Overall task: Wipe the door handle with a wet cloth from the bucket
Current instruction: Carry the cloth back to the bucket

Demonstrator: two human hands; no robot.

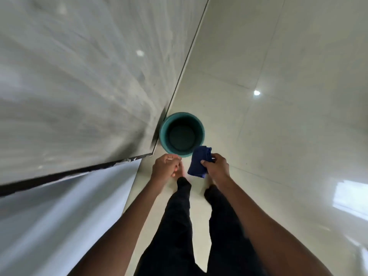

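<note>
A teal bucket stands on the tiled floor right against the foot of the wall, seen from straight above. My right hand grips a folded dark blue cloth just in front of the bucket's near rim. My left hand hangs beside it to the left with its fingers curled in and nothing seen in them. No door handle appears in the head view.
A grey streaked wall fills the left half, with a dark edge and a pale panel below it. Glossy beige floor tiles spread to the right. My legs in black trousers stand below the hands.
</note>
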